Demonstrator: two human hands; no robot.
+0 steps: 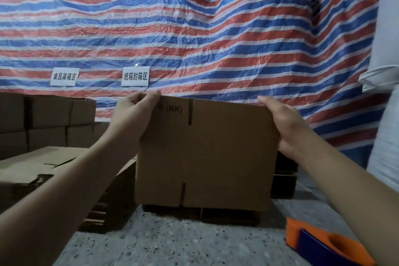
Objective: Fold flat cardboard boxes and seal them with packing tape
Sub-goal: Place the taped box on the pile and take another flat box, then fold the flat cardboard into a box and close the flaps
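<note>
While hands grip, flat corrugated cardboard box

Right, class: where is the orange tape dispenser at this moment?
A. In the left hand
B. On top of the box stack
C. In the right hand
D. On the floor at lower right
D: the tape dispenser lies on the floor at lower right, while the left hand and right hand both grip the flat box.

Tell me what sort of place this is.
Probably a warehouse packing area. Both hands hold a flat cardboard box, stacked cartons stand at the left, a striped tarp carries paper zone signs, and a tape dispenser lies on the concrete floor.
</note>
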